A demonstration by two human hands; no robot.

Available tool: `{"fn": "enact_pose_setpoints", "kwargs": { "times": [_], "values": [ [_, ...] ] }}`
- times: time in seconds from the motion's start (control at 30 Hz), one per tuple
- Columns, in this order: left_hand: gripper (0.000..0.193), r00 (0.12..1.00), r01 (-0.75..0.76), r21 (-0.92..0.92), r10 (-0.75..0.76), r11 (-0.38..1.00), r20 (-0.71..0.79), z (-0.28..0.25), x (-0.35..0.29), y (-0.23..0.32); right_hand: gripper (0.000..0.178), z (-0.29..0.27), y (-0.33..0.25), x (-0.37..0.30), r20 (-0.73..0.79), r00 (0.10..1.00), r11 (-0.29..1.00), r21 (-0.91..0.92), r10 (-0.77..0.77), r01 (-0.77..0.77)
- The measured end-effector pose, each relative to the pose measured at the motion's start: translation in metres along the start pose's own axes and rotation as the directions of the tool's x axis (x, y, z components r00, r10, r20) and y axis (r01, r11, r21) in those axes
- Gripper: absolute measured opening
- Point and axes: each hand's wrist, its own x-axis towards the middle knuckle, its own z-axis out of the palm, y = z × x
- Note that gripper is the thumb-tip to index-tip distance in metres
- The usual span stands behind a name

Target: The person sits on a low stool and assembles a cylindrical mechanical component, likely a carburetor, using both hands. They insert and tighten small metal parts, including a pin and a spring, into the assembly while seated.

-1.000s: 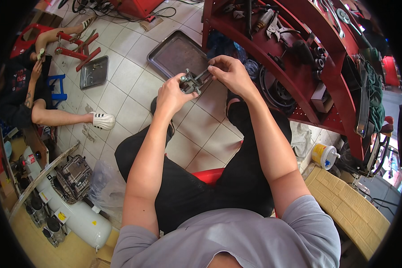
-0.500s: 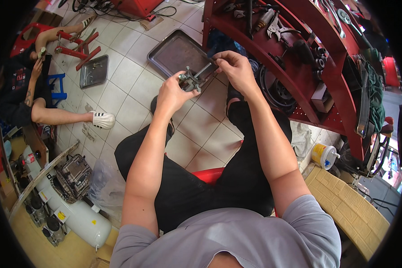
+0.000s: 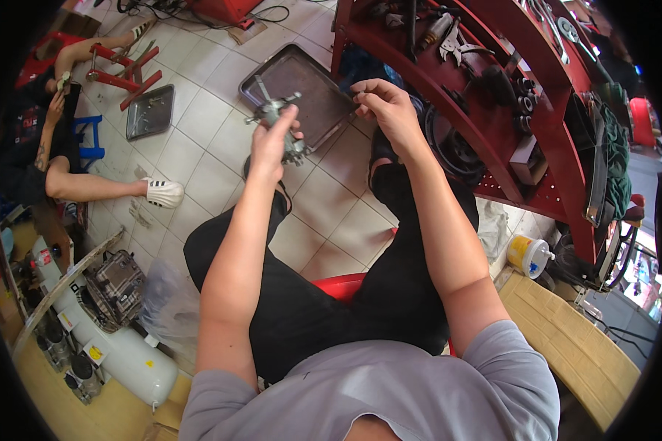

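Observation:
My left hand (image 3: 271,145) is wrapped round a grey metal machine part (image 3: 271,112), with the thumb along its side. Slim rods and knobs stick out of the part; one rod points up and away to the left. My right hand (image 3: 388,110) is held apart from it, to the right, thumb and fingertips pinched together. A small dark thing shows at those fingertips, too small to name. Beneath both hands, on the tiled floor, lies a dark rectangular metal tray (image 3: 251,79).
A red tool rack (image 3: 449,110) holding pliers (image 3: 454,45) and other tools stands at the right. At the left sits another person (image 3: 33,151), near a smaller tray (image 3: 151,110) and a red stand (image 3: 129,73). A white tank (image 3: 129,356) lies lower left; a white bucket (image 3: 526,253) is right.
My left hand has moved left and turned the metal part, so its long rod now points up-left rather than up-right. The right hand stays nearly in place, still pinched.

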Motion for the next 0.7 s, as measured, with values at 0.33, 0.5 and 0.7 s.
{"fn": "enact_pose_setpoints", "kwargs": {
  "times": [0.33, 0.5, 0.7],
  "values": [
    [0.027, 0.956, 0.207, -0.432, -0.276, 0.878, -0.103, -0.024, 0.033, -0.009, 0.019, 0.014, 0.145, 0.032, -0.101, 0.977, 0.932, -0.297, 0.188, -0.21],
    [0.023, 0.933, 0.257, -0.436, -0.339, 0.863, -0.121, -0.011, 0.021, -0.018, 0.031, 0.029, 0.223, 0.065, -0.056, 0.997, 0.737, -0.672, 0.043, -0.07],
    [0.026, 0.924, 0.363, -0.475, -0.377, 0.802, 0.07, 0.036, -0.003, -0.038, 0.027, 0.033, 0.319, 0.075, -0.224, 0.974, 0.9, -0.431, -0.041, -0.061]
  ]
}}
